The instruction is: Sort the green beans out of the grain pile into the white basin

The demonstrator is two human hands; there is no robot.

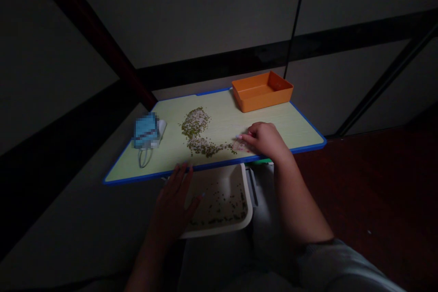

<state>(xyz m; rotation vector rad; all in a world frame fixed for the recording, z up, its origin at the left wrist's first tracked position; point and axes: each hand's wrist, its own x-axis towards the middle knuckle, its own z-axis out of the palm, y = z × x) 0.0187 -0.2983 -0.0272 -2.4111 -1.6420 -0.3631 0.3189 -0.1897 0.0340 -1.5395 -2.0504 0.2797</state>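
My left hand [174, 205] lies over the left side of a pale tray [249, 210], its fingers stretched out towards the table's front edge and holding nothing. Dark small bits lie scattered inside that tray. On the tabletop, my right hand [265, 139] is closed, thumb and fingertips drawn together at a patch of small pinkish pieces [241, 147]. Whatever is between those fingertips is too small to make out. A spread pile of tiny green and whitish grains [196, 123] lies left of my right hand, trailing along the front towards it.
An orange rectangular bin [268, 99] stands at the table's back right corner. A blue, blurred-out packet [145, 131] with a loop of cord lies at the left edge. The pale yellow table [219, 105] has a blue rim and stands against a panelled wall.
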